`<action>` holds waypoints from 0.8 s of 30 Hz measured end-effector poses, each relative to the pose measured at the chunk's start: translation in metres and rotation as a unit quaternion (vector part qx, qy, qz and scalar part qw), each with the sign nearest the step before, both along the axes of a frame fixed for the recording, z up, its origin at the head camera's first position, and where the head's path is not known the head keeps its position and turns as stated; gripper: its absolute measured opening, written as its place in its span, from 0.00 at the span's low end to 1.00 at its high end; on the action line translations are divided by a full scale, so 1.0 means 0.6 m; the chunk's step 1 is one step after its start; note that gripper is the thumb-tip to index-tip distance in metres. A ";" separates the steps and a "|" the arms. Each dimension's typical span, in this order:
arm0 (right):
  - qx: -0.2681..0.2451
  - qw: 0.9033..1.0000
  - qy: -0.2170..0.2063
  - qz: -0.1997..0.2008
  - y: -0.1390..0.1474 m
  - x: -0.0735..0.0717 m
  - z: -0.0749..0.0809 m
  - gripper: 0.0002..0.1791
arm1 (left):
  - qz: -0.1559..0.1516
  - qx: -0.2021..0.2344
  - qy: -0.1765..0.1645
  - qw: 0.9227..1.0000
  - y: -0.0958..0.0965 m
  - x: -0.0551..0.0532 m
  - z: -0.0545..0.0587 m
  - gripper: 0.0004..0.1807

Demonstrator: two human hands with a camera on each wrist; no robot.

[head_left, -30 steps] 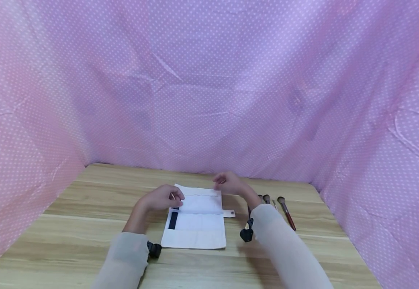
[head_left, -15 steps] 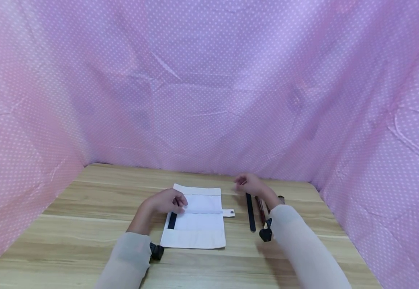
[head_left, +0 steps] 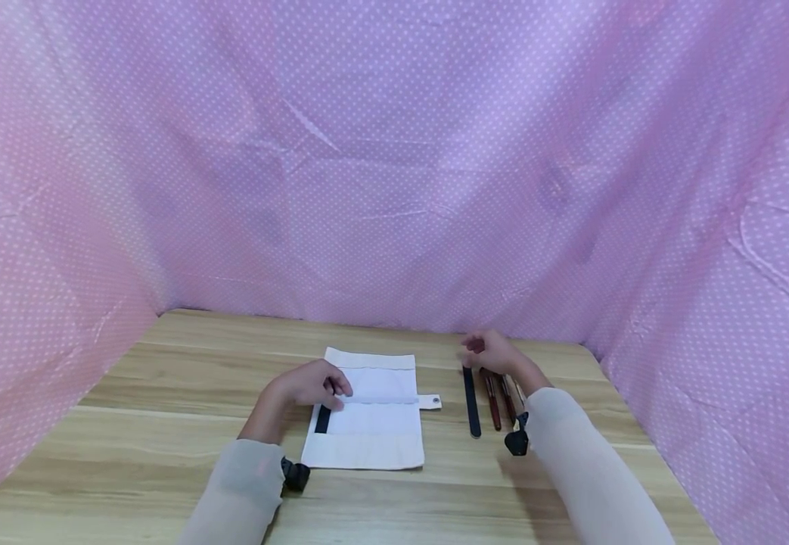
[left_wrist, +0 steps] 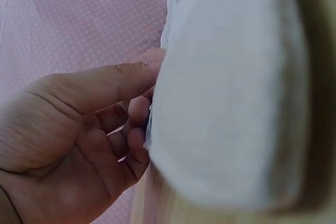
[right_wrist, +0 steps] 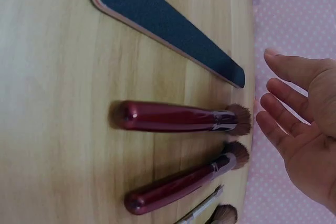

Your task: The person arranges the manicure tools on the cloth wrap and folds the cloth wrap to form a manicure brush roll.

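Observation:
A white fabric roll-up case (head_left: pixel 386 452) lies unfolded, with a dark strip (head_left: pixel 323 418) tucked in its left side. My left hand (head_left: pixel 309 382) rests over the case's left edge, fingers loosely bent and fingertips at the middle fold. In the left wrist view, the near corner of the case (left_wrist: pixel 220 93) hides the thumb tip. My right hand (head_left: pixel 492 352) hovers by the far end of a black nail file (head_left: pixel 472 405), holding nothing. The right wrist view shows its fingers (right_wrist: pixel 294 100) spread past the tip of the file (right_wrist: pixel 163 22).
Right of the file lie two makeup brushes with dark red handles (right_wrist: pixel 173 116), a thin metal-tipped tool (right_wrist: pixel 202 205) and another brush head (right_wrist: pixel 226 214). The case's snap tab (head_left: pixel 430 402) points toward them. A pink dotted curtain (head_left: pixel 394 189) surrounds the wooden table (head_left: pixel 217 363).
My right hand has moved right from the case's far edge to the nail file, uncovering the file and brush handles. My left hand has shifted slightly nearer along the case.

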State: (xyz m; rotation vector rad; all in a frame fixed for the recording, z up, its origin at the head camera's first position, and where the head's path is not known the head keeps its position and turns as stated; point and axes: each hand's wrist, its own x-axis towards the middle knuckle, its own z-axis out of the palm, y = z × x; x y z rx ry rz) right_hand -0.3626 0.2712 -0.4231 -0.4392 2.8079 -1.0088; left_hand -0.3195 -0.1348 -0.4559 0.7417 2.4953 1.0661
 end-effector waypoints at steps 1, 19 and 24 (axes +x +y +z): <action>0.004 1.000 -0.001 0.002 0.000 -0.001 -0.001 0.24 | 0.000 0.000 0.000 1.000 0.000 0.000 0.000 0.09; 0.062 0.997 -0.022 0.037 0.004 -0.001 -0.014 0.30 | 0.008 -0.004 -0.006 1.000 0.005 -0.001 -0.007 0.09; 0.071 0.996 -0.028 0.044 0.003 -0.006 -0.016 0.30 | 0.010 -0.005 -0.008 1.000 0.005 -0.002 -0.008 0.10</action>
